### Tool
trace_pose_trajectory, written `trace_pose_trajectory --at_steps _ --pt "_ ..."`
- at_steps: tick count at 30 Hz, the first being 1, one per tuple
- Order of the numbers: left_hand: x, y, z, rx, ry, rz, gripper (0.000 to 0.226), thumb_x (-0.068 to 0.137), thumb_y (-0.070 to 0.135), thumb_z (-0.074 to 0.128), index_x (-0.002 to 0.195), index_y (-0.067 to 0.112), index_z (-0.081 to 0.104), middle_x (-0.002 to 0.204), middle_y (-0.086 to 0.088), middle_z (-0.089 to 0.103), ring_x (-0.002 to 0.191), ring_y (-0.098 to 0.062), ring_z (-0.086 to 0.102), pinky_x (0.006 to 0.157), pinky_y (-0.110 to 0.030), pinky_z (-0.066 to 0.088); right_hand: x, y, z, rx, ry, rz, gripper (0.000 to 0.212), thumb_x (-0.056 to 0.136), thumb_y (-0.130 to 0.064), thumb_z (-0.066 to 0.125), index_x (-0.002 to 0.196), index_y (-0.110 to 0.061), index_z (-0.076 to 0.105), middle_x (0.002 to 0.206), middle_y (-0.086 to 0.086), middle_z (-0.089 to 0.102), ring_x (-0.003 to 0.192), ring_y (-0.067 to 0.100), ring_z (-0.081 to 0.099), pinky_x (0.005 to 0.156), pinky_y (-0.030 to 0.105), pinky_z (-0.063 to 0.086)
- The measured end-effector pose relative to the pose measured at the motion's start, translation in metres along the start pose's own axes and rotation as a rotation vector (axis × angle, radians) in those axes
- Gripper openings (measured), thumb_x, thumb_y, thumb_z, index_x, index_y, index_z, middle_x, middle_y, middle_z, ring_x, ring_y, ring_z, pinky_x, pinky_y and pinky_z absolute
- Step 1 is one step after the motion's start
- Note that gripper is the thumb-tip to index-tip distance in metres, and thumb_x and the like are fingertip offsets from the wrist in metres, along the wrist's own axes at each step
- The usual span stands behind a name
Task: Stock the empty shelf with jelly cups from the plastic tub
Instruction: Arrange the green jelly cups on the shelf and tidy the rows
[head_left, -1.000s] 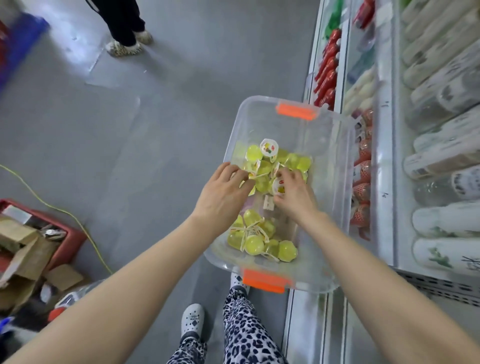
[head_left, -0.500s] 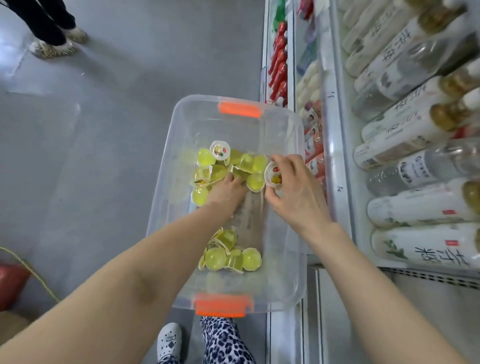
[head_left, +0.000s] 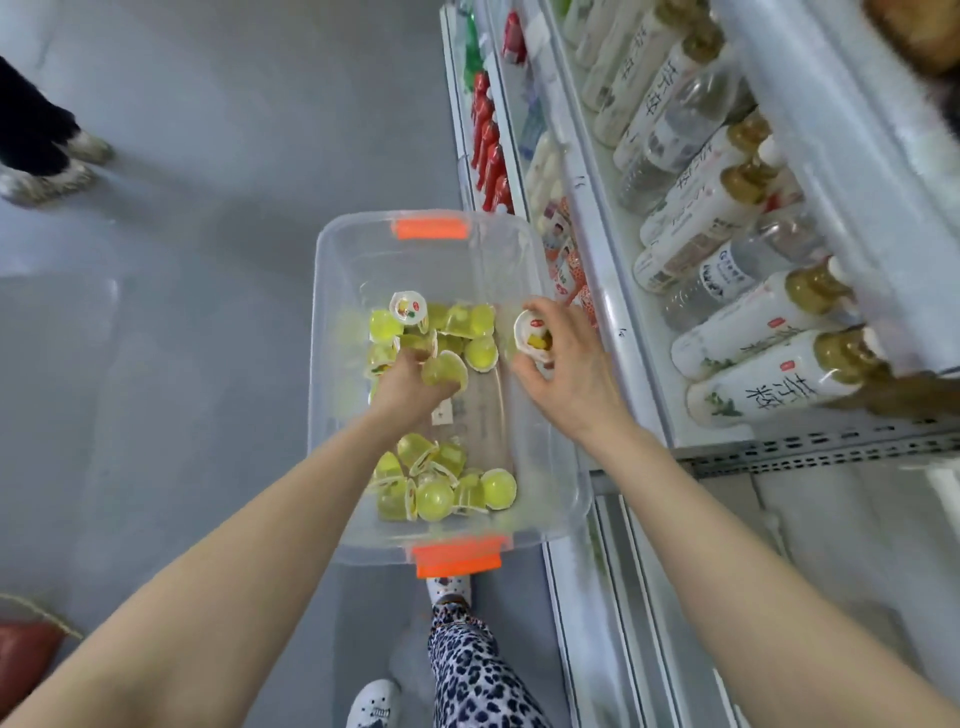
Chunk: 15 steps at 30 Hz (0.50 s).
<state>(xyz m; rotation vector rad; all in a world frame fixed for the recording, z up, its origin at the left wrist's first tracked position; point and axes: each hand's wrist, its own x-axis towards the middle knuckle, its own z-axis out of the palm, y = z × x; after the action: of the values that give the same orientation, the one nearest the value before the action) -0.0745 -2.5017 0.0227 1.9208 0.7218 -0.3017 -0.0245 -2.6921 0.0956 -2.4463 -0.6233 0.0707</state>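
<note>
Currently tub (head_left: 337, 270) holds jelly cups (head_left: 447, 483) at both ends; left hand (head_left: 410, 387) grips one, right hand (head_left: 571, 374) pinches another; bottles (head_left: 727, 291) alongside.

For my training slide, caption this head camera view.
Left hand and right hand each grip a jelly cup over the clear plastic tub, beside shelved bottles.

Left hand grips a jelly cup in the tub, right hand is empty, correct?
Not quite: the head view shows the right hand also holding a jelly cup, lid towards the camera. The left hand does grip a yellow cup inside the tub.
</note>
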Motion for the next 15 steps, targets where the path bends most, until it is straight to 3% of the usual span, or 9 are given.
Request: trace_pose_trajectory --at_steps 3,7,10,13,15 --pt "-0.036 0.005 -0.008 -0.149 -0.067 0.055 0.070 0.077 0.024 0.078 0.138 0.012 0.047 0.129 -0.006 0.056 0.110 -0.026 0.060 0.098 -0.045 0.049 -0.038 -0.016 -0.013 0.128 0.101 0.115 0.052 0.081 -0.032 0.068 0.124 -0.014 0.047 0.114 -0.001 0.050 0.095 0.011 0.049 0.080 0.025 0.040" --pt "-0.095 0.014 -0.013 -0.206 -0.124 0.216 0.062 0.080 0.021 0.078 0.135 0.014 0.049 0.119 -0.001 0.054 0.109 -0.018 0.054 0.089 -0.029 0.044 -0.095 -0.039 -0.033 0.226 0.253 0.235 0.046 0.075 -0.026 0.076 0.112 -0.018 0.050 0.104 -0.003 0.058 0.091 0.013 0.057 0.073 0.020 0.042" --pt "-0.139 0.020 -0.013 -0.252 -0.201 0.330 0.059 0.075 0.026 0.083 0.126 0.017 0.055 0.110 0.001 0.062 0.104 -0.015 0.060 0.087 -0.026 0.048 -0.144 -0.053 -0.053 0.275 0.337 0.309 0.046 0.075 -0.028 0.077 0.109 -0.029 0.046 0.096 -0.017 0.060 0.083 -0.001 0.059 0.065 0.009 0.040" --pt "-0.187 0.028 -0.013 -0.249 -0.308 0.439 0.050 0.078 0.013 0.080 0.120 0.020 0.054 0.099 0.005 0.064 0.082 0.009 0.060 0.073 -0.009 0.046 -0.196 -0.066 -0.074 0.295 0.439 0.375 0.049 0.075 -0.037 0.080 0.114 -0.028 0.052 0.100 -0.017 0.065 0.091 0.000 0.062 0.077 0.020 0.050" --pt "-0.218 0.034 -0.010 -0.243 -0.381 0.512 0.045 0.079 0.003 0.076 0.118 0.013 0.057 0.097 0.006 0.066 0.077 0.013 0.060 0.073 -0.009 0.045 -0.232 -0.073 -0.089 0.300 0.502 0.405 0.053 0.072 -0.042 0.081 0.115 -0.029 0.054 0.103 -0.016 0.067 0.094 0.000 0.063 0.082 0.026 0.053"
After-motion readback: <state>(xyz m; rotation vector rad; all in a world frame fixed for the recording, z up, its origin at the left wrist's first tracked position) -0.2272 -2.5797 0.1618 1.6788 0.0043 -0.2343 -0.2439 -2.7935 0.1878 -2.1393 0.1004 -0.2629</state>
